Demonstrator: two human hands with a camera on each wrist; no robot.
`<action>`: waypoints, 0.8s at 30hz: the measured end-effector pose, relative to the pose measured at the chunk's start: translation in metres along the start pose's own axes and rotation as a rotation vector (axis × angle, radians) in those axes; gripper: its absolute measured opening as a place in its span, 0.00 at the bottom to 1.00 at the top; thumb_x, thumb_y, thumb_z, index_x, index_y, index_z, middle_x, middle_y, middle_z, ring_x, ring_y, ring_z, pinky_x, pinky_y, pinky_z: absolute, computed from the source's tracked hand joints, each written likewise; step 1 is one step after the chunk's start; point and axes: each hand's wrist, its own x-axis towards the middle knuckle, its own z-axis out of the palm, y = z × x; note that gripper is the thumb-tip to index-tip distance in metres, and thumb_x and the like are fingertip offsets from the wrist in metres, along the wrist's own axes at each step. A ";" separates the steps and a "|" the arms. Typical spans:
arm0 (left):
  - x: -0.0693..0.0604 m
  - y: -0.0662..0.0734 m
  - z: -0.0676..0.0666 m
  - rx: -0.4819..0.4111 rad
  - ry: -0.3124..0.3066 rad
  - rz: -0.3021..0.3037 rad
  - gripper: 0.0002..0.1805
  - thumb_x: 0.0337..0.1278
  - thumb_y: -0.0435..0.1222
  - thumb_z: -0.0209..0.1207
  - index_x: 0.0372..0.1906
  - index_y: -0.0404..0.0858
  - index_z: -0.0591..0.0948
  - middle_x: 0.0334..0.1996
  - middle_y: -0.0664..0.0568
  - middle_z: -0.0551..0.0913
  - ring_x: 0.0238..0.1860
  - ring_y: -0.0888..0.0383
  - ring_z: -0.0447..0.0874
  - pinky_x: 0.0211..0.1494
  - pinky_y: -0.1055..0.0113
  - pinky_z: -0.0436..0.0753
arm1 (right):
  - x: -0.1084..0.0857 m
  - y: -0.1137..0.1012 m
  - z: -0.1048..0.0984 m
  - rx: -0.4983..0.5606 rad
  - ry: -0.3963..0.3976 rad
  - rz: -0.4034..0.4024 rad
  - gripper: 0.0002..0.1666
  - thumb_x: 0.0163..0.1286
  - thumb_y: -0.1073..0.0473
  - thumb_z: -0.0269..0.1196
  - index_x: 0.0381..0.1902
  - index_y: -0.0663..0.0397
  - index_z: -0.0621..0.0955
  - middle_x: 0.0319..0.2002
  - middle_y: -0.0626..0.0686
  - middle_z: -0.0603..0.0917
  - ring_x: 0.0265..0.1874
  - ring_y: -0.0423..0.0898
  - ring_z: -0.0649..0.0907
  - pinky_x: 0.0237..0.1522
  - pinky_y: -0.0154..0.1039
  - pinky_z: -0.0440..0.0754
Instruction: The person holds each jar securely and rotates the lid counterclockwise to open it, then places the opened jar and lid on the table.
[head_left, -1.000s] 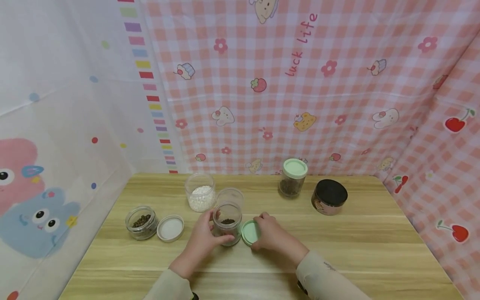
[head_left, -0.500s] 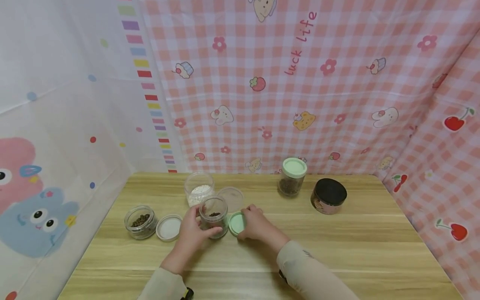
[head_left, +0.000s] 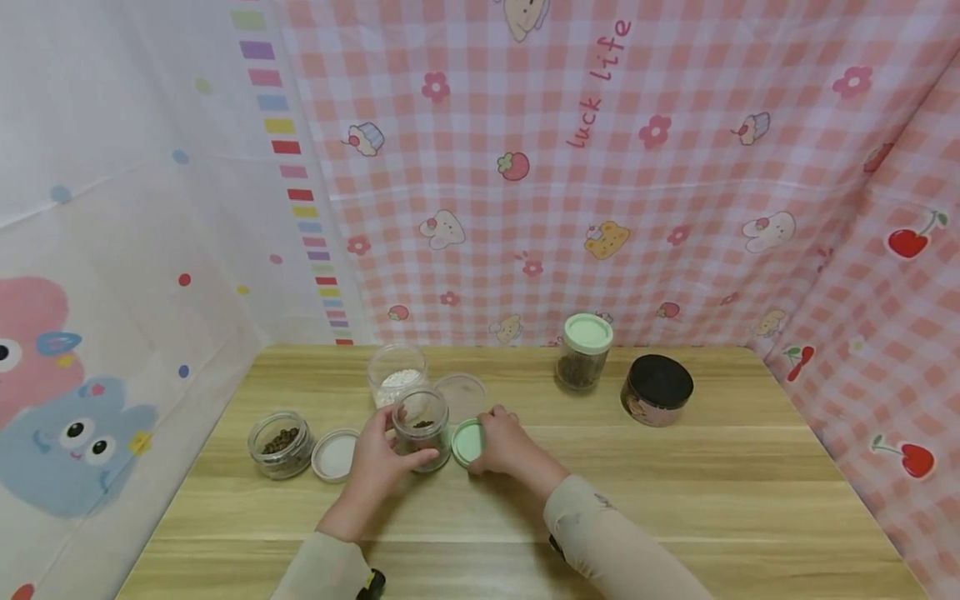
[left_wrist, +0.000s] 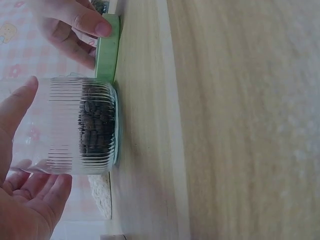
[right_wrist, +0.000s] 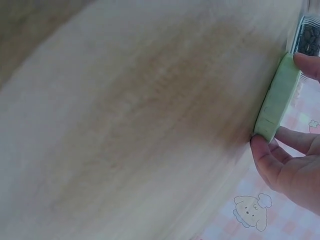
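My left hand (head_left: 378, 454) grips a ribbed clear jar (head_left: 422, 440) upright on the table, thumb on one side and fingers round the other. Dark brown beans or pellets (left_wrist: 96, 122) fill only the bottom part of this open jar. Beside it on the right, a green lid (head_left: 467, 442) lies flat on the tabletop. My right hand (head_left: 507, 443) holds that lid by its edge, with the thumb at the near side and fingers at the far side. In the right wrist view the lid (right_wrist: 278, 97) is close to the jar.
Behind the left hand stands an open jar of white grains (head_left: 397, 375), with a clear lid (head_left: 462, 395) beside it. At left are a low jar of brown pellets (head_left: 282, 447) and a white lid (head_left: 334, 456). A green-lidded jar (head_left: 584, 354) and a black-lidded jar (head_left: 657, 390) stand back right.
Both hands have shifted left across the table, carrying the ribbed jar and the green lid along. The jar now partly covers the jar of white grains behind it.
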 end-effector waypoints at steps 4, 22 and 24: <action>0.002 -0.001 0.001 -0.001 -0.005 0.007 0.47 0.29 0.40 0.78 0.61 0.33 0.68 0.57 0.42 0.74 0.60 0.46 0.72 0.58 0.52 0.77 | 0.000 0.001 0.000 -0.001 0.010 0.005 0.50 0.39 0.51 0.78 0.60 0.65 0.72 0.52 0.61 0.73 0.49 0.56 0.72 0.47 0.49 0.79; -0.003 0.004 -0.001 -0.030 -0.009 -0.040 0.58 0.28 0.38 0.78 0.69 0.34 0.56 0.65 0.37 0.65 0.64 0.41 0.67 0.62 0.49 0.74 | -0.015 0.004 -0.005 0.090 0.015 -0.049 0.56 0.43 0.50 0.78 0.64 0.69 0.65 0.56 0.66 0.70 0.55 0.60 0.72 0.57 0.54 0.74; -0.005 0.005 -0.002 -0.029 0.009 -0.020 0.60 0.27 0.38 0.79 0.70 0.36 0.55 0.66 0.39 0.64 0.64 0.41 0.67 0.62 0.48 0.73 | -0.020 0.009 -0.007 0.122 0.020 -0.059 0.55 0.44 0.51 0.77 0.64 0.70 0.64 0.57 0.67 0.69 0.57 0.61 0.72 0.58 0.55 0.73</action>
